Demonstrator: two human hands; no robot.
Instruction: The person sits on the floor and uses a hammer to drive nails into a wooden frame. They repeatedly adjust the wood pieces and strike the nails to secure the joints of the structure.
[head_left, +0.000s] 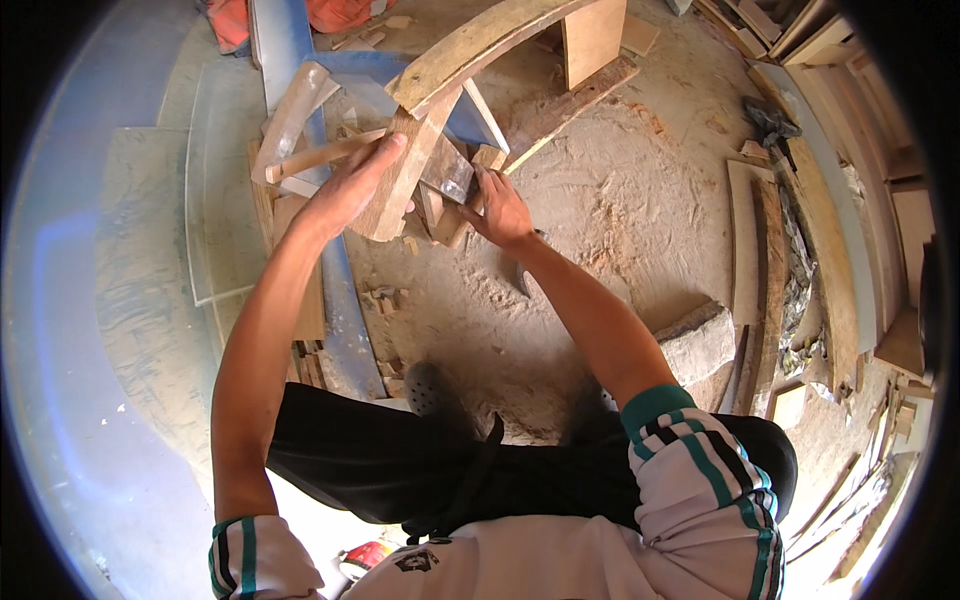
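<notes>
My left hand (355, 190) is wrapped round the edge of a short, pale wooden board (412, 175), its thumb along the near face. The board stands tilted under the end of a curved wooden piece (480, 48) that arcs away to the upper right. Just right of the board, my right hand (500, 208) is closed on the end of a flat brown piece (450, 172) with a shiny patch. Its fingertips are partly hidden, and I cannot tell what kind of thing this is. Small wooden blocks (452, 222) sit beneath it.
Wood offcuts and a blue strip (345, 310) lie at the left, beside a clear sheet (215, 190). A dark tool (527, 280) is partly hidden under my right forearm. A stone-like block (697, 345) and long planks (815, 230) lie at the right.
</notes>
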